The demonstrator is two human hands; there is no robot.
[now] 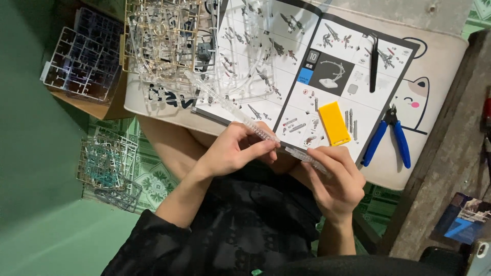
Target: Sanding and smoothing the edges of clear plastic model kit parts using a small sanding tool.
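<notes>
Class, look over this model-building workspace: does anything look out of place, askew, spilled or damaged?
Nothing looks spilled or broken. The one untidy spot: clear parts frames are heaped askew over the instruction booklet, hiding part of its page. The blue-handled cutters, black tweezers and yellow block lie flat and apart.
</notes>
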